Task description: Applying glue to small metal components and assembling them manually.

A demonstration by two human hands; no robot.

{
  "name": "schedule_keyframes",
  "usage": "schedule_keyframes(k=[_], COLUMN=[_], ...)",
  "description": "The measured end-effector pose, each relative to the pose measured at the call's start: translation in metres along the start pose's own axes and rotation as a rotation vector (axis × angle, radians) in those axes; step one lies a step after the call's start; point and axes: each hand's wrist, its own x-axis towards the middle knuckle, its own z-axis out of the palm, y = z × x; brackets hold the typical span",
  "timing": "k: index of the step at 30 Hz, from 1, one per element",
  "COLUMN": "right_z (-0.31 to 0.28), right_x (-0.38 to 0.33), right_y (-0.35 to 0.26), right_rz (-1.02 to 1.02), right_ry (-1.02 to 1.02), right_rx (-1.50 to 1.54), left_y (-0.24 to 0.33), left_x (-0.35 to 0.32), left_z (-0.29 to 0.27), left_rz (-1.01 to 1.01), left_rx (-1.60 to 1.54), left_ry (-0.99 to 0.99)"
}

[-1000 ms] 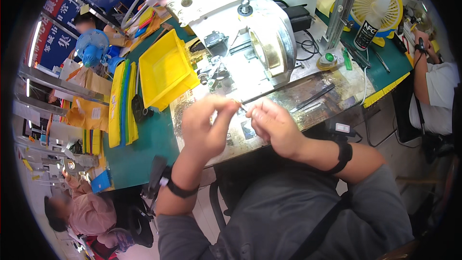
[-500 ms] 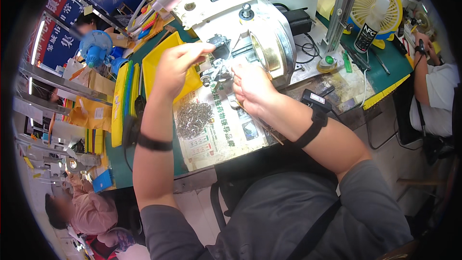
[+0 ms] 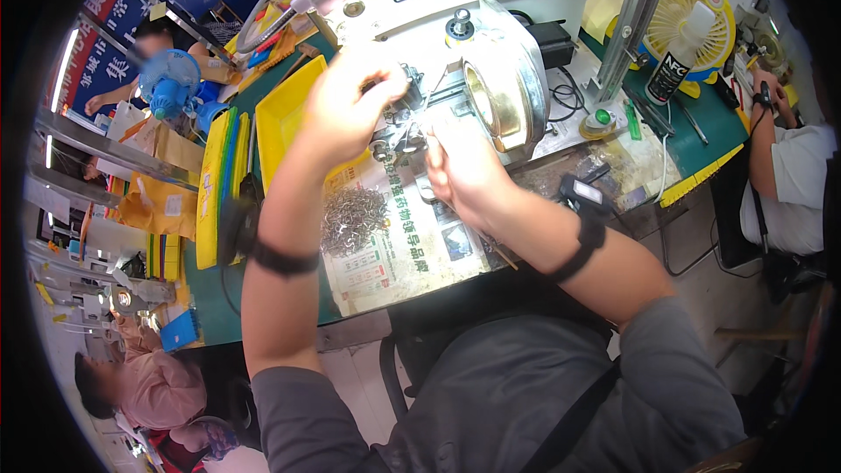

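One white bench machine (image 3: 438, 19), cut off by the upper rim, its small metal clamp (image 3: 405, 133) half lost in glare, well back from the worktop's (image 3: 210, 315) front edge. At the clamp, left hand (image 3: 344, 112) curled, thumb parted from fingers; right hand (image 3: 464, 158) bunched, fingertips bleached out. Cannot tell what either holds. Near the front edge, on printed paper (image 3: 403, 276), tangled heap of thin, shiny metal pieces (image 3: 353, 219). Behind left forearm, smooth yellow plastic tray (image 3: 272, 123), partly hidden.
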Motion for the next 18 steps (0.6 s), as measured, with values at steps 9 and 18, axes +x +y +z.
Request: schedule_keyframes(k=[9, 18], right_z=[-0.037, -0.059], right_x=[-0.075, -0.080], right_y=[0.006, -0.017], right_rz=[-0.185, -0.696], right_ry=[-0.171, -0.341], right_rx=[-0.157, -1.286], left_y=[0.034, 0.053], left_x=[-0.092, -0.090], left_z=[0.082, 0.093], left_rz=[0.319, 0.055], left_rx=[0.484, 0.384], left_ry=[0.252, 0.248])
